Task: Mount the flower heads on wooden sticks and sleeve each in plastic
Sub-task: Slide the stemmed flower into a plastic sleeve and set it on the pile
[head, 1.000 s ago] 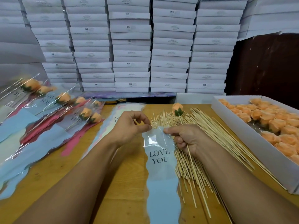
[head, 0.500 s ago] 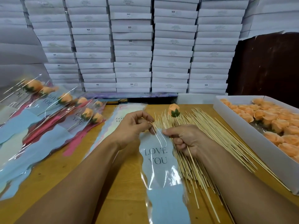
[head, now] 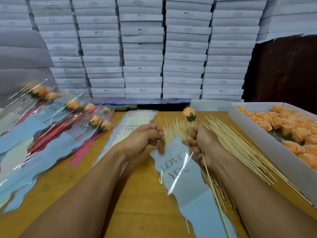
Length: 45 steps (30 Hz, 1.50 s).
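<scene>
Fingers of the left hand (head: 142,140) curl into a pinch on the top edge of the sleeve (head: 181,170), thumb and forefinger closed on the thin film. The right hand (head: 204,145) is clenched round a stick (head: 210,182), its thumb also touching the sleeve's upper right edge. At the stick's 12 o'clock end sits a flower (head: 189,114), a peach bud with a green base, clear of the fist.

The sleeve is glossy clear plastic, wavy-edged, with a pale blue panel and dark "LOVE YOU" lettering; it slants from the hands toward 5 o'clock across the table (head: 140,200), which is smooth yellow wood.

Under and at 3 o'clock of the right hand lies a fan of thin, pale, pointed sticks (head: 240,145). At 2 o'clock a white box (head: 267,145) holds ruffled peach flower heads (head: 291,129). At 10 o'clock finished sleeved flowers (head: 72,121) overlap in crinkled film with blue and pink panels. Flat empty sleeves (head: 135,121) lie at 11 o'clock of the left hand. White cartons (head: 142,48) stand stacked at 12 o'clock.
</scene>
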Tool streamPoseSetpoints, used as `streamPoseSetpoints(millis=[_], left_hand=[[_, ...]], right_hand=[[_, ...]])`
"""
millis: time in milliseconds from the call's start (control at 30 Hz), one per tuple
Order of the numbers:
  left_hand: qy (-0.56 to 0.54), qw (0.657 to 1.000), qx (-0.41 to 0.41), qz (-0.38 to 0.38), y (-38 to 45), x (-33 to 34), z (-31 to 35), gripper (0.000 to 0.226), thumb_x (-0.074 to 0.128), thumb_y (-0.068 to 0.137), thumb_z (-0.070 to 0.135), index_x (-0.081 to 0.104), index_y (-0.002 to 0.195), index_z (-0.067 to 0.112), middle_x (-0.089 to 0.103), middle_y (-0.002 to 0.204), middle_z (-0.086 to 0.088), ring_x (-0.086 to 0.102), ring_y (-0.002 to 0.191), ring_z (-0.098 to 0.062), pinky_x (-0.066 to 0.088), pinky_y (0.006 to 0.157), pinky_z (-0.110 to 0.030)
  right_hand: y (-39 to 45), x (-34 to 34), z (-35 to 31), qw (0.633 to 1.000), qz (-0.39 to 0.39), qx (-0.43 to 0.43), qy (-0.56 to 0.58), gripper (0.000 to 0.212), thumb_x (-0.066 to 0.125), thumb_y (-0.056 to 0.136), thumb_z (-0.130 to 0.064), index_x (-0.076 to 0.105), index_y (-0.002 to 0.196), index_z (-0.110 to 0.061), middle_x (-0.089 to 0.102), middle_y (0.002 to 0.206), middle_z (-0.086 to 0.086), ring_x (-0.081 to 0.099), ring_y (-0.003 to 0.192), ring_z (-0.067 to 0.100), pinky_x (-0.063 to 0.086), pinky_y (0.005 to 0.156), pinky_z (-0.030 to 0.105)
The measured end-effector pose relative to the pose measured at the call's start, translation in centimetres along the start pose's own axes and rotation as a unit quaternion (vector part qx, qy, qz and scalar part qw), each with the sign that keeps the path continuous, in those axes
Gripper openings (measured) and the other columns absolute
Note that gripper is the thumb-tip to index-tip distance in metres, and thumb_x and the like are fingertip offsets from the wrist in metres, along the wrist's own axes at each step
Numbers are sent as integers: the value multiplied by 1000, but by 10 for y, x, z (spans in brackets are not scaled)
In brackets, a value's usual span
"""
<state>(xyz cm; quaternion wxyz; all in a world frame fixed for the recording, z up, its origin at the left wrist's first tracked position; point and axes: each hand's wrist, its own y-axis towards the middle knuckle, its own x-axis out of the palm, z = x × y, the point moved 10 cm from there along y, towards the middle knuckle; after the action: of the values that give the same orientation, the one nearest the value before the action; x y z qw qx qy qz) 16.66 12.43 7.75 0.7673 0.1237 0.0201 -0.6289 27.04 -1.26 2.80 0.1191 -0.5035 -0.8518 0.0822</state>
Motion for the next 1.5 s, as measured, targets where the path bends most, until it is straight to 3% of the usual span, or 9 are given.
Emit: streamPoseSetpoints(millis=[100, 200, 333, 500, 633, 867, 1000, 1300, 1500], left_hand=[[-28, 999, -19, -16, -3, 9, 2, 27, 37, 97, -5, 51, 76, 5, 59, 66, -18, 55, 47, -20, 45, 49, -16], [-65, 995, -40, -58, -6, 18, -1, 19, 44, 93, 0, 48, 75, 6, 55, 61, -11, 47, 40, -13, 34, 38, -18], [-82, 989, -40, -117, -9, 26, -1, 5, 51, 82, 7, 47, 79, 6, 44, 52, -1, 39, 39, -9, 35, 40, -16], [-90, 982, -66, -155, -14, 34, -7, 3, 53, 81, 6, 51, 83, 5, 57, 63, -5, 54, 46, -6, 36, 39, -13], [-92, 974, -66, -195, -16, 41, -6, 3, 53, 83, 4, 54, 81, 6, 54, 69, -11, 52, 46, -7, 36, 41, -14], [-82, 965, -80, -234, -20, 49, -7, 1, 51, 87, 2, 51, 86, 4, 46, 82, -18, 58, 55, -6, 39, 44, -13], [-69, 961, -87, -253, -22, 53, -7, 1, 51, 87, 3, 52, 87, 4, 58, 68, -5, 55, 51, -6, 39, 44, -14], [-57, 965, -81, -244, -21, 52, -6, 2, 52, 87, 4, 53, 86, 5, 61, 71, -6, 50, 49, -9, 40, 46, -16], [-55, 970, -63, -229, -17, 49, -4, 1, 50, 89, 4, 51, 89, 4, 64, 68, -2, 61, 56, -7, 43, 49, -15]], right_hand=[[5, -2, -10, 999, 25, -14, 22, 16, 36, 88, -17, 44, 74, -19, 64, 54, 11, 30, 31, 13, 21, 33, 17], [16, 2, -24, 1000, 16, -8, -7, 19, 36, 92, -14, 48, 78, -18, 63, 53, 8, 36, 33, 13, 22, 33, 17], [34, 3, -42, 999, 0, -2, -52, 22, 36, 100, -13, 56, 92, -12, 64, 53, 8, 40, 35, 12, 20, 32, 16], [56, -5, -63, 997, 30, -15, -76, 22, 37, 102, -12, 58, 101, -7, 62, 64, 11, 40, 39, 11, 24, 30, 17], [68, -8, -73, 996, 55, -23, -63, 23, 36, 102, -11, 58, 98, -11, 58, 72, 9, 39, 50, 13, 27, 31, 16], [78, -4, -88, 994, 89, -53, -39, 25, 31, 101, -7, 55, 96, -12, 57, 73, 9, 37, 51, 14, 26, 32, 15], [79, -2, -87, 993, 101, -51, -29, 25, 33, 102, -7, 58, 101, -11, 58, 73, 10, 37, 52, 15, 27, 34, 15], [76, 22, -66, 997, 61, -25, -46, 26, 33, 105, -13, 58, 99, -11, 58, 77, 10, 41, 54, 14, 30, 32, 16], [54, 39, -42, 998, -8, -6, -65, 23, 41, 104, -12, 62, 97, -7, 58, 64, 9, 45, 38, 12, 36, 33, 18]])
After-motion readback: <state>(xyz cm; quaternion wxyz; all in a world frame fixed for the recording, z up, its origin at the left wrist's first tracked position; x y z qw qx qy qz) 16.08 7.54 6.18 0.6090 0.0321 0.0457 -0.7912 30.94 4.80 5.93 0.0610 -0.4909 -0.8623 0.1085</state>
